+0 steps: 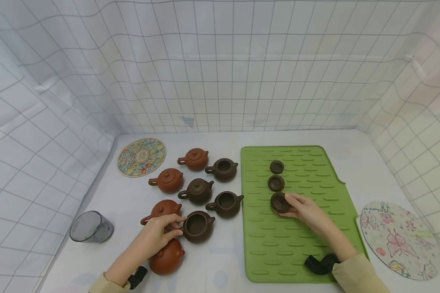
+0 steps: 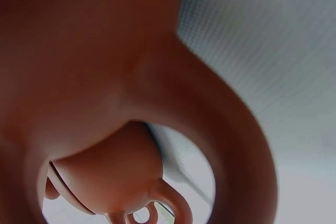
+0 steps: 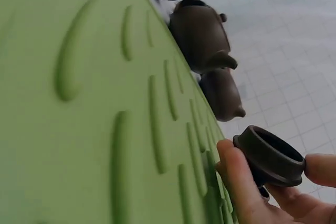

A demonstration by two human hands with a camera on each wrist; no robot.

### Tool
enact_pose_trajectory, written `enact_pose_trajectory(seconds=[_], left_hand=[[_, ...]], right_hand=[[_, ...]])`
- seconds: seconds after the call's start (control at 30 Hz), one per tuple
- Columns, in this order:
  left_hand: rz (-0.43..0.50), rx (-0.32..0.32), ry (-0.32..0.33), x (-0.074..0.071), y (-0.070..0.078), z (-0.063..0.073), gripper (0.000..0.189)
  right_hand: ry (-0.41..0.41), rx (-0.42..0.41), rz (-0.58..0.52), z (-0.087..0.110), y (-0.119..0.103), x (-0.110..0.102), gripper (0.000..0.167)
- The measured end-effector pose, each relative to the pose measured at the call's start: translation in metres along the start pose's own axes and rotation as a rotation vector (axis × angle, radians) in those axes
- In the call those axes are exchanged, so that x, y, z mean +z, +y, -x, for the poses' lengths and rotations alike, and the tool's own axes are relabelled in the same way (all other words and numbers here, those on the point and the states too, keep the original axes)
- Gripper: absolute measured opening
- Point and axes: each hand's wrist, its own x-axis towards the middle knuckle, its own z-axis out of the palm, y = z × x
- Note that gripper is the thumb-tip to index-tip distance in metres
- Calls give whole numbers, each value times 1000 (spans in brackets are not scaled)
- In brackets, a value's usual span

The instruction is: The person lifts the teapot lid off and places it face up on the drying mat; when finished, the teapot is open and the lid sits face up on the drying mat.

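Note:
At the left, my left hand [image 1: 157, 234] pinches the handle of a dark brown teapot [image 1: 202, 237] whose round mouth stands uncovered. Reddish-brown teapots sit on both sides of that hand, one beyond [image 1: 165, 207] and one nearer [image 1: 166, 260]. The left wrist view shows a reddish teapot [image 2: 84, 66] very close, its handle large, with the hand hidden. Over the green mat [image 1: 264, 260], my right hand [image 1: 304, 211] holds a dark brown teapot lid [image 1: 279, 202] between thumb and fingers. In the right wrist view this lid [image 3: 268, 156] is tilted, hollow side showing.
Two more dark lids [image 1: 276, 183] lie on the mat in line beyond the held one. Uncovered dark teapots [image 1: 230, 209], a lidded dark one [image 1: 199, 194] and reddish ones [image 1: 171, 183] stand left of it. A glass [image 1: 91, 228] and round patterned mats [image 1: 141, 158] lie outward.

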Motion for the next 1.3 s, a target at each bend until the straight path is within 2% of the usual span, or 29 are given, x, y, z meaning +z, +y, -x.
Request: enact_pose_trajectory(seconds=[0.1, 0.17, 0.3, 0.4, 0.5, 0.77, 1.0, 1.13, 1.3], left_hand=[[7, 2, -3, -1, 1, 0, 33], [9, 1, -4, -1, 1, 0, 34], [10, -3, -6, -2, 1, 0, 35], [12, -1, -5, -2, 2, 1, 35], [12, 0, -1, -3, 2, 2, 36], [2, 5, 9, -2, 2, 4, 37], [-75, 50, -13, -5, 2, 4, 37], [-108, 72, 3, -16, 7, 4, 36], [-133, 124, 102, -37, 14, -8, 34]], right_hand=[[51, 6, 158, 3, 2, 2, 70], [80, -21, 259, 4, 3, 4, 65], [155, -95, 441, 5, 3, 6, 49], [212, -128, 519, 5, 4, 6, 38], [238, -132, 545, 4, 4, 5, 35], [236, -101, 539, 3, 3, 6, 41], [243, -75, 578, 4, -1, 2, 46], [268, -148, 623, 1, -8, 0, 42], [242, -283, 643, -9, -28, 7, 36]])
